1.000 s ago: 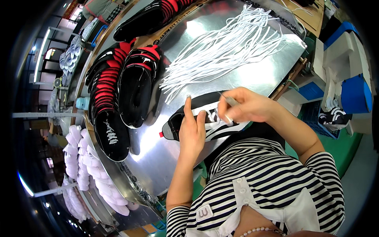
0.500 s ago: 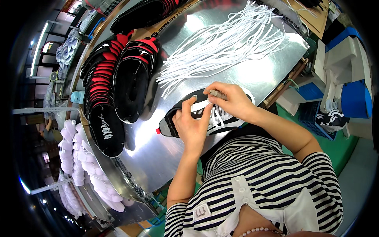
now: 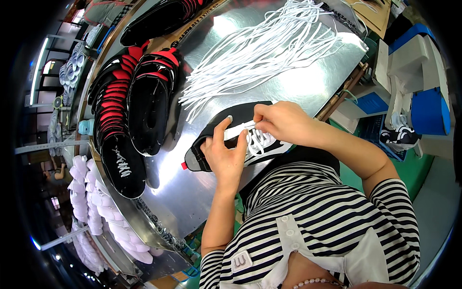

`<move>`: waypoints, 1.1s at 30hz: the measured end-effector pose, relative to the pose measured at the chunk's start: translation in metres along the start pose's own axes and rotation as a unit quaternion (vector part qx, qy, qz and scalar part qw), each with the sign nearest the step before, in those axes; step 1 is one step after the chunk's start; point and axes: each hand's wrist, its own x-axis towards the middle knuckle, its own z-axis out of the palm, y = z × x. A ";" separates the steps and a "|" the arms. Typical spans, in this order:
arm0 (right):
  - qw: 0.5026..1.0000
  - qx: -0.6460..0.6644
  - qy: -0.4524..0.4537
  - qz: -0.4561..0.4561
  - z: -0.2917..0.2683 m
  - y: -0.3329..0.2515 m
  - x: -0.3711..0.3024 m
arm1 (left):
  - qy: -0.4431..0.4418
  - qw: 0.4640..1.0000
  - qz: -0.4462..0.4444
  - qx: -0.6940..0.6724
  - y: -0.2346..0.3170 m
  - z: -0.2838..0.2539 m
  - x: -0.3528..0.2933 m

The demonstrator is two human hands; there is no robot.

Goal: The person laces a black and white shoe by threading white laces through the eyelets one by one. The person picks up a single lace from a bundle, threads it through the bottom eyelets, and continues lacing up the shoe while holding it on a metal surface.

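A black shoe [image 3: 202, 139] with a grey heel and a small red tab lies on its side on the metal tabletop, heel to the left. White lace [image 3: 260, 142] runs in loops across its front. My left hand [image 3: 225, 156] grips the shoe at its opening, index finger and thumb on either side of a white strip [image 3: 238, 129]. Over the front of the shoe, my right hand [image 3: 288, 124] pinches white lace beside that strip with thumb and forefinger. Its other fingers are curled, and what lies inside them is hidden.
A bundle of loose white laces [image 3: 260, 53] spreads over the metal table [image 3: 178, 202]. Nested black-and-red shoe uppers [image 3: 118, 96] stand at the left. White shoe parts [image 3: 108, 204] hang beyond the table edge. To the right is a white-and-blue rack [image 3: 428, 108].
The small beige-grey tool seen in my right hand is out of sight now. That hand has turned knuckles-up and come down onto the lace. The whole view has shifted slightly.
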 end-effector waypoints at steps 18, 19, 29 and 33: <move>0.997 -0.063 -0.048 0.005 -0.007 -0.028 0.006 | -0.087 0.914 -0.120 -0.377 -0.012 -0.010 -0.003; 0.999 -0.038 -0.024 -0.002 -0.007 -0.022 0.001 | -0.104 0.896 -0.135 -0.410 -0.004 -0.010 -0.002; 0.985 -0.121 0.116 -0.028 -0.008 -0.007 -0.023 | -0.060 0.927 -0.143 -0.342 -0.017 -0.006 0.006; 0.953 0.131 0.254 -0.102 0.032 0.024 -0.007 | 0.008 0.989 0.027 -0.148 -0.003 -0.006 0.005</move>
